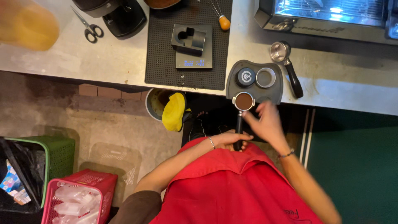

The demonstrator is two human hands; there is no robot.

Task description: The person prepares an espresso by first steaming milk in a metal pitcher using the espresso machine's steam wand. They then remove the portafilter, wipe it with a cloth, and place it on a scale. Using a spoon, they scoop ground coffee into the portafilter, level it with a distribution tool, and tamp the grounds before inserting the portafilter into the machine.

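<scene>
My left hand (231,138) grips the black handle of a portafilter (243,101), whose basket is full of brown ground coffee and rests on the front edge of a grey tamping mat (277,91). My right hand (267,122) hovers just right of the basket, fingers apart and blurred, holding nothing. On the mat stand a black round tamper (245,77) and a grey metal ring (265,77).
A second portafilter (286,62) lies on the counter to the right. A small scale with a grey holder (191,45) sits on a black mat. Scissors (89,27), an espresso machine (327,14), a bin with yellow cloth (172,111), green and pink baskets (78,199).
</scene>
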